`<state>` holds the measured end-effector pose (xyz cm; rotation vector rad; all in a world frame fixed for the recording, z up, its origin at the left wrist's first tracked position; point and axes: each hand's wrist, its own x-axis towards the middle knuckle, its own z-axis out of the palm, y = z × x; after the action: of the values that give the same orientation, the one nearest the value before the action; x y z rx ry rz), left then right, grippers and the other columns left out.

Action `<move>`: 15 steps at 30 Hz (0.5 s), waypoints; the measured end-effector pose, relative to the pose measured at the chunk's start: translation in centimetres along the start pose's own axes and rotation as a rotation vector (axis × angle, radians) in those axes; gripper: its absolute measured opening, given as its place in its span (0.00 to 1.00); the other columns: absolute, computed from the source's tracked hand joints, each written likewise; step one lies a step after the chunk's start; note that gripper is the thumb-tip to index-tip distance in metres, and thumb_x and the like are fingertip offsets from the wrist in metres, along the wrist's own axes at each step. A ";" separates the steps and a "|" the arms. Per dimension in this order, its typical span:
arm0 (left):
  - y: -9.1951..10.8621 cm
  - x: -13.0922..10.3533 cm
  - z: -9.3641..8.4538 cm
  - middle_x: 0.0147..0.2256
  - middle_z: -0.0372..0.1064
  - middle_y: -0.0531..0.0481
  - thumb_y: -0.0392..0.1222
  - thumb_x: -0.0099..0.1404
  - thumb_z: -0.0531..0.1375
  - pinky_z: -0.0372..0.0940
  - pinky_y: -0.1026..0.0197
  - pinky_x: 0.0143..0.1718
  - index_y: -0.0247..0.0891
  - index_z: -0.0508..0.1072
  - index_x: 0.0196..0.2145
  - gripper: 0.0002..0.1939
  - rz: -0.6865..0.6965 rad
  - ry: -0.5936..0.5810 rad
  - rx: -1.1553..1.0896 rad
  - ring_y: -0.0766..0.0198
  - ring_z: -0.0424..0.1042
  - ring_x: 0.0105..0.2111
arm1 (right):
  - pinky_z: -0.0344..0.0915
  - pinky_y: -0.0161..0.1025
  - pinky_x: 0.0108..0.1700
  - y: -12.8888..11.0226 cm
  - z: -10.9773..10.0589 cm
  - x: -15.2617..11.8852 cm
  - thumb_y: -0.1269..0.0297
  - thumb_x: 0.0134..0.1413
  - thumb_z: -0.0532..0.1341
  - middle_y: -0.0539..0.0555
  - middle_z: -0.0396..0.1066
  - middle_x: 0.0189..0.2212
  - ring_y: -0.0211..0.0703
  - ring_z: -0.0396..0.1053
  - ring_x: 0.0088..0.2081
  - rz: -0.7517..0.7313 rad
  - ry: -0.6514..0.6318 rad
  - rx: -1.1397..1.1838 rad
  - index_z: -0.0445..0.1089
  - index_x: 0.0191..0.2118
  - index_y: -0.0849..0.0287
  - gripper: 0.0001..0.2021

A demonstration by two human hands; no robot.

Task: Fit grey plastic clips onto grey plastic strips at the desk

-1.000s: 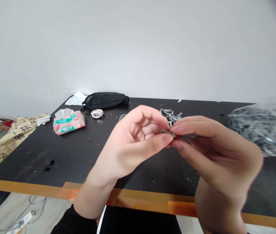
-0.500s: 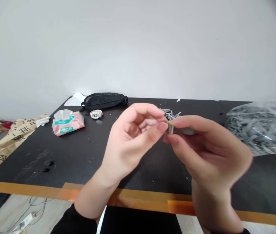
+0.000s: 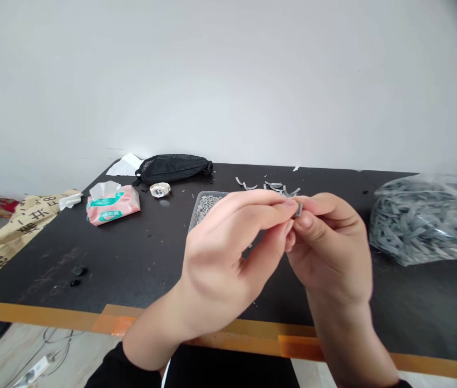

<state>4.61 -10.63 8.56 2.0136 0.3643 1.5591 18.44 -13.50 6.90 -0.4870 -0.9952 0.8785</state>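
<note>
My right hand (image 3: 333, 242) pinches a small grey strip (image 3: 299, 209) between thumb and fingertips, with only a short end showing. My left hand (image 3: 228, 253) meets it from the left, its index fingertip against the strip's edge and its thumb close below. The left fingers are closed in a pinch; whatever lies between them is hidden. Behind the hands, loose grey strips (image 3: 277, 187) lie scattered on the dark table. Partly covered by my left hand, a clear plastic box (image 3: 191, 221) holds many tiny grey pieces (image 3: 207, 206).
At the right lies a large clear bag (image 3: 426, 221) full of grey strips. Toward the left are a tissue pack (image 3: 113, 205), a white watch (image 3: 159, 189) and a black pouch (image 3: 175, 168). Small black items (image 3: 77, 276) lie nearer the taped front edge (image 3: 253, 327).
My left hand has turned over, its back now facing up, and moved slightly right. My right hand has turned more upright and drawn in. The plastic box has come into view behind my left hand.
</note>
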 end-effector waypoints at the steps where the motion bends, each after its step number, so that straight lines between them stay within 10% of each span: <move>1: -0.3 0.1 -0.1 0.47 0.78 0.48 0.26 0.67 0.64 0.78 0.55 0.51 0.38 0.79 0.45 0.12 -0.020 -0.016 -0.067 0.60 0.80 0.43 | 0.77 0.25 0.27 0.0 0.0 0.1 0.70 0.55 0.73 0.43 0.82 0.28 0.31 0.77 0.25 0.021 -0.010 0.007 0.83 0.36 0.49 0.07; 15: -0.9 0.3 -0.2 0.43 0.79 0.51 0.28 0.68 0.65 0.77 0.60 0.34 0.43 0.80 0.40 0.10 -0.150 -0.023 -0.313 0.66 0.79 0.29 | 0.72 0.25 0.24 -0.7 -0.7 1.4 0.69 0.61 0.69 0.44 0.77 0.23 0.30 0.74 0.20 0.259 -0.200 0.035 0.72 0.34 0.57 0.06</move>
<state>4.64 -9.70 8.30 1.7220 0.2385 1.4027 19.74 -12.78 7.79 -0.5123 -1.1119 1.1923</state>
